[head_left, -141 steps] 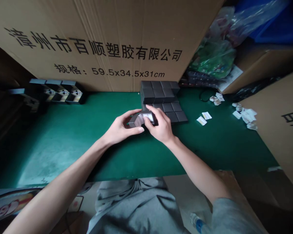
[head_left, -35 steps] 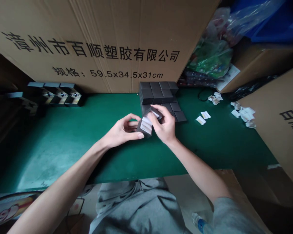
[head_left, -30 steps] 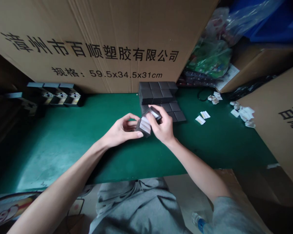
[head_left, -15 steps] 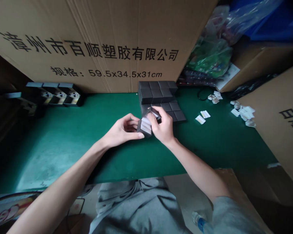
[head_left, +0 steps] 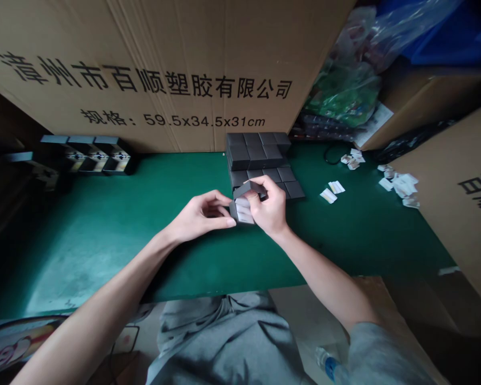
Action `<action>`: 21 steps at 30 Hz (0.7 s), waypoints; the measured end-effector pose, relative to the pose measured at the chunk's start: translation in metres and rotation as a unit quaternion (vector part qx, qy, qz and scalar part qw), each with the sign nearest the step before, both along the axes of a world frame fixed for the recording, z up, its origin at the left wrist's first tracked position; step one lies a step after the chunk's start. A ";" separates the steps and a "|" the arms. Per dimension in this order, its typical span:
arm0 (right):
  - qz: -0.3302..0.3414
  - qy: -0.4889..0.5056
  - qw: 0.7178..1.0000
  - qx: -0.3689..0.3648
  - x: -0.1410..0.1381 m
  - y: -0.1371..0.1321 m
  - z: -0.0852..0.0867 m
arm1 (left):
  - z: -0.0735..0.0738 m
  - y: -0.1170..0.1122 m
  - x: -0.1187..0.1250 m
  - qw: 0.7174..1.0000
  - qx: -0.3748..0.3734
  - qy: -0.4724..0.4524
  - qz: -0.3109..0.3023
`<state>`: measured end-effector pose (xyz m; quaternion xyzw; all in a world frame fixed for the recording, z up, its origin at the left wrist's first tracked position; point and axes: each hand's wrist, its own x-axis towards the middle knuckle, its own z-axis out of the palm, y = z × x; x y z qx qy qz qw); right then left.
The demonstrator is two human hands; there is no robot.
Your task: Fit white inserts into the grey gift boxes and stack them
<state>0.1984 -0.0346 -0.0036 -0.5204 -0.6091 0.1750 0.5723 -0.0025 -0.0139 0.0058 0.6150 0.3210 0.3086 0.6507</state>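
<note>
A small dark grey box (head_left: 242,207) with a white inner part is held between my hands, just in front of the stacked boxes. Its dark lid or flap lies tilted across the top, under my right hand's fingers. My left hand (head_left: 202,211) grips the box's left side with its fingertips. My right hand (head_left: 269,206) wraps over the top and right side, hiding part of the box. Behind my right hand stand dark grey boxes (head_left: 256,152) in a stacked block, with a lower layer (head_left: 286,181) spreading toward my hands.
A green mat (head_left: 104,251) covers the table. Several open boxes (head_left: 92,155) stand in a row at the back left. White paper slips (head_left: 332,192) lie scattered at right. Large cardboard cartons (head_left: 144,69) wall the back and right; plastic bags sit at top right.
The box has turned in my hands, and its white side now faces me lower down. The dark flap lies closer over it, and my left fingers have shifted to its left side.
</note>
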 end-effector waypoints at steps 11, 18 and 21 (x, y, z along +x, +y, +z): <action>0.003 0.006 1.000 0.011 0.001 0.000 0.002 | 0.002 0.002 0.000 0.999 0.017 0.015 0.035; -0.006 0.011 1.000 0.015 0.004 0.005 -0.004 | 0.002 0.003 0.000 0.999 0.026 0.019 0.039; -0.015 0.008 1.000 0.009 0.003 0.005 -0.004 | -0.001 0.004 -0.001 0.998 0.033 -0.002 0.045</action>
